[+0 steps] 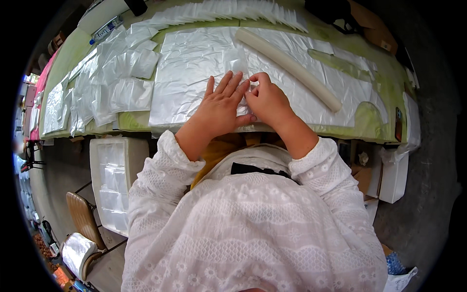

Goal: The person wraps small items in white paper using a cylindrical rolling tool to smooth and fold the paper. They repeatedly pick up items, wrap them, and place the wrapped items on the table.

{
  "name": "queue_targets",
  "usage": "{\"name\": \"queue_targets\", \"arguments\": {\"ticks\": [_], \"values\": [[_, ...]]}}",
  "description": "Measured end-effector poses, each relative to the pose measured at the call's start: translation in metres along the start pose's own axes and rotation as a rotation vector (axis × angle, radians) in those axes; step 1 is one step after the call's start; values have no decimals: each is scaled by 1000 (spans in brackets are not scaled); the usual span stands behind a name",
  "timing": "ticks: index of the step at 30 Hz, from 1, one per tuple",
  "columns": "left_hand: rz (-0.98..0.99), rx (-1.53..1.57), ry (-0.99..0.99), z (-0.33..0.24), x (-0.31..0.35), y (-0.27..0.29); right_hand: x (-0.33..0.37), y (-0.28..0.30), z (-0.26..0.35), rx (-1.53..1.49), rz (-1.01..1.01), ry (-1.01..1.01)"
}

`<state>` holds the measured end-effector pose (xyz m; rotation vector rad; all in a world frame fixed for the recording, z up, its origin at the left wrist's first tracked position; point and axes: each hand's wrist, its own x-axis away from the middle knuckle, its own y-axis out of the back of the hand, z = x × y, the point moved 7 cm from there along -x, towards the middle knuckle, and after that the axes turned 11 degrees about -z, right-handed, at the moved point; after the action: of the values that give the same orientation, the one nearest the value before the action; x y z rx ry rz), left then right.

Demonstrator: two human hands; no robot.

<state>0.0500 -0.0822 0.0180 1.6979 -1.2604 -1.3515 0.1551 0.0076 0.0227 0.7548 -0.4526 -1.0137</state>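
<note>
My left hand (pixel 219 107) lies flat with fingers spread on a clear, wrinkled plastic sheet (pixel 185 58) near the table's front edge. Right beside it, my right hand (pixel 268 101) has its thumb and index finger bent together in a pinch at the plastic. Whatever is between those fingertips is too small to make out. Just beyond the hands a small folded piece of clear plastic (pixel 235 62) rests on the sheet. A long, pale tube (pixel 292 72) lies diagonally across the plastic to the right of my hands.
Clear plastic bags (pixel 131 65) are heaped at the left of the green-covered table (pixel 389 130). More bags (pixel 228 10) overlap in a row at the back. A bottle (pixel 104 32) lies at the far left. A white box (pixel 141 155) and a chair (pixel 83 218) stand below left.
</note>
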Motion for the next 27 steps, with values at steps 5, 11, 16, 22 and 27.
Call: {"name": "queue_targets", "arguments": {"ticks": [5,11,16,22,27], "values": [[98,16,-60,-26,27,15,48,12,-5,-187,243,-37],[124,108,-36,-40,47,20,74,42,-4,-208,-117,641],[-128,271,134,-16,42,23,54,37,-4,-72,14,733],[-271,157,306,-1,28,18,28,17,-15,45,-163,610],[-197,9,364,2,13,16,31,13,-11,234,-334,517]]}}
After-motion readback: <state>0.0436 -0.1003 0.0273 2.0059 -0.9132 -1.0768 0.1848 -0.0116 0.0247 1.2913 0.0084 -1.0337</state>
